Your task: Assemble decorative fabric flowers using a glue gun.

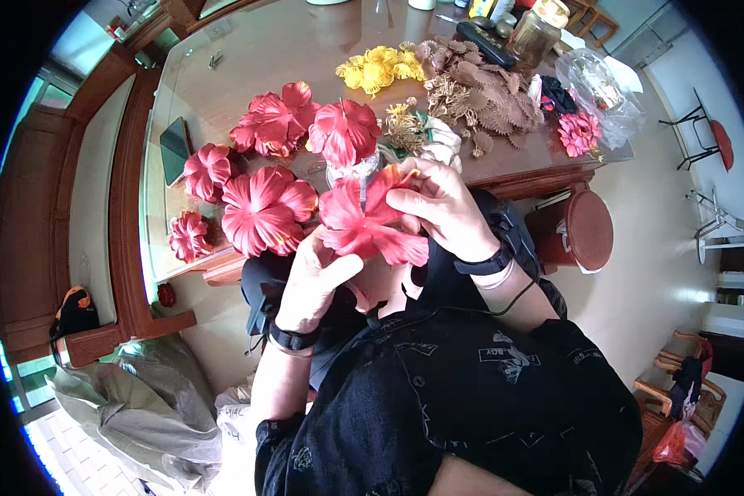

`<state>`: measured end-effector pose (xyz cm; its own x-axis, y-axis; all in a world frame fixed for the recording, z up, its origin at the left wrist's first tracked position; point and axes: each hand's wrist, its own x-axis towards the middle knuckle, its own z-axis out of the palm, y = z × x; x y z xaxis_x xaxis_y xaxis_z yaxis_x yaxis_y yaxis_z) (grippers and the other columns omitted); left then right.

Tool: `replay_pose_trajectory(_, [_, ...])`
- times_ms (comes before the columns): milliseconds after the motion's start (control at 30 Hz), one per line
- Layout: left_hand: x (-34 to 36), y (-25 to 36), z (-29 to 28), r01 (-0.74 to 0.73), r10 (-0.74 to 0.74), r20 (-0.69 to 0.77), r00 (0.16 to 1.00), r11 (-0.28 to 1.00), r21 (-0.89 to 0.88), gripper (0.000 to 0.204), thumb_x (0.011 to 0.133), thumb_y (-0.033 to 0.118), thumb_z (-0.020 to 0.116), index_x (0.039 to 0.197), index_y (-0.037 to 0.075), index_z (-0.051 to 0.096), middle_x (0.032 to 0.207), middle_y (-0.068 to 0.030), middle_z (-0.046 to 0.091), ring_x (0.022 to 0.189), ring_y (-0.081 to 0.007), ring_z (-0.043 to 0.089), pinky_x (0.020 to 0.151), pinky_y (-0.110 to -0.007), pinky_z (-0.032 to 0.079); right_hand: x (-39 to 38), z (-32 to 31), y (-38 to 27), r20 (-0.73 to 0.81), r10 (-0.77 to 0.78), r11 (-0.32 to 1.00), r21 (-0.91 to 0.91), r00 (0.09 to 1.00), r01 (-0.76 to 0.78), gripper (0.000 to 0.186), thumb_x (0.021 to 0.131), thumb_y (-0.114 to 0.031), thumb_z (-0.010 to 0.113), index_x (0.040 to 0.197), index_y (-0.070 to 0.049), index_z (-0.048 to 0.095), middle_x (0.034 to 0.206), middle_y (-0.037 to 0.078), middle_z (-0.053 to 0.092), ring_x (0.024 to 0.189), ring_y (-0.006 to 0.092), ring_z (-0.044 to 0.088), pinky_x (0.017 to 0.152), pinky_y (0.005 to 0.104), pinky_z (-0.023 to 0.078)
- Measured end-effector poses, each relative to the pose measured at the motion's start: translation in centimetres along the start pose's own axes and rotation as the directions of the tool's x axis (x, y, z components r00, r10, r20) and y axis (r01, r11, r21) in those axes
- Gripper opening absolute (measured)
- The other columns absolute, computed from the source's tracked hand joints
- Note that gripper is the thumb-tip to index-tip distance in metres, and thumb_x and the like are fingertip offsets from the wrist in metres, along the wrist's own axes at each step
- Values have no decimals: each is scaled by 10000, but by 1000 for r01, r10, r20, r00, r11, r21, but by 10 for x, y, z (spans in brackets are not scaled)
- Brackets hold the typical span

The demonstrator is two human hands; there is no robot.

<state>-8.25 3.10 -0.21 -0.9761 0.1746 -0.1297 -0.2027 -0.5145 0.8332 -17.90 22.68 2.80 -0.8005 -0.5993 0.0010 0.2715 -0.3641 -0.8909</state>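
On the bench (223,91), a glass jar (531,43) stands under its pale lid, contents hard to make out; beside it, a clear plastic bag (624,107) bulges around small items. Now the red flower (362,221), between both hands, just off the bench's near edge! The right hand (450,211) pinches an upper petal, thumb against fingers; the left hand (312,281) touches the left side, fingertips hidden, closure impossible to tell.

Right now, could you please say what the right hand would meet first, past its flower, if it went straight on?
Past the held red flower, the right hand would probably meet the red bloom above the pale container, though depth is unclear.
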Motion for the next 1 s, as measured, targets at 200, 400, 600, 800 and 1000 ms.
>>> replay_pose_trajectory(200, [5, 19, 28, -290, 317, -257, 913, 947, 140, 84, 875, 22, 649, 952, 13, 680, 870, -35, 699, 757, -78, 632, 710, -224, 502, 5, 6, -9, -44, -54, 988, -144, 998, 48, 123, 878, -77, 672, 963, -16, 609, 748, -7, 618, 589, 31, 560, 541, 183, 460])
replay_pose_trajectory(400, [25, 60, 29, -369, 426, -188, 885, 888, 273, 115, 874, 25, 658, 983, 8, 690, 906, -36, 703, 767, -63, 628, 723, -212, 502, 23, 14, -40, -44, -233, 911, -358, 971, 203, 149, 890, -118, 665, 958, 9, 623, 684, 4, 621, 554, 42, 575, 501, 178, 452])
replay_pose_trajectory(600, [55, 91, 37, -447, 493, -138, 859, 854, 266, 126, 886, 24, 640, 998, 8, 698, 918, -56, 710, 781, -72, 642, 727, -204, 504, 43, 15, -71, -67, -311, 855, -455, 948, 248, 146, 882, -137, 667, 951, -11, 638, 770, -4, 624, 681, 32, 560, 618, 186, 434])
replay_pose_trajectory(800, [77, 103, 33, -389, 433, -121, 893, 880, 273, 134, 888, 25, 635, 1005, 10, 700, 924, -60, 711, 792, -82, 650, 739, -214, 510, 64, 1, -72, -46, -382, 802, -513, 923, 306, 145, 888, -125, 657, 948, 6, 636, 809, 11, 645, 747, 37, 575, 676, 189, 449])
replay_pose_trajectory(1000, [88, 103, 24, -271, 314, -154, 937, 929, 251, 107, 888, 56, 639, 964, 6, 696, 905, -60, 708, 779, -82, 647, 725, -213, 506, 68, -4, -69, -69, -341, 775, -585, 938, 238, 144, 887, -131, 659, 921, 8, 636, 792, 6, 646, 695, 31, 566, 623, 183, 449])
